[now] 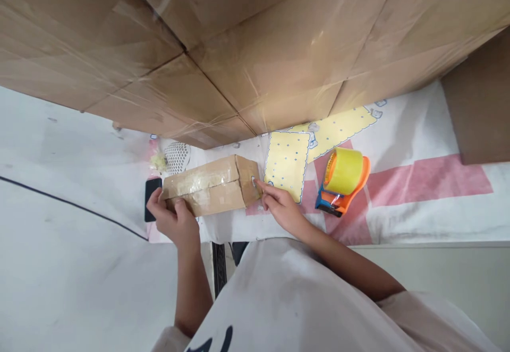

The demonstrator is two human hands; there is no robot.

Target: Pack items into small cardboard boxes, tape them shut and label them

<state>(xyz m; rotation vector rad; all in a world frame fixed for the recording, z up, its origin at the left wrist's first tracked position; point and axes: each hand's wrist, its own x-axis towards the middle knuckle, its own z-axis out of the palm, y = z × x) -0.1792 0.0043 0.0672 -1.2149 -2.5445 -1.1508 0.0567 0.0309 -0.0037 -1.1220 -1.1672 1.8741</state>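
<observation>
A long, narrow cardboard box [207, 185] lies on the patterned cloth in front of me, with shiny clear tape along its top seam. My left hand [177, 222] grips the box's left end, thumb on the near side and fingers over the end. At the opposite end, my right hand [281, 203] touches the small end face with an outstretched index finger, its other fingers curled and holding nothing. To the right of that hand sits an orange and blue tape dispenser [346, 179] with a thick yellowish roll of tape.
Large taped cardboard cartons [271, 60] form a wall along the back. A dark phone [152, 199] lies by my left hand, near a white perforated piece [177, 156]. Another brown carton [478, 102] stands at the right. The pink, white and yellow cloth [430, 182] covers the surface.
</observation>
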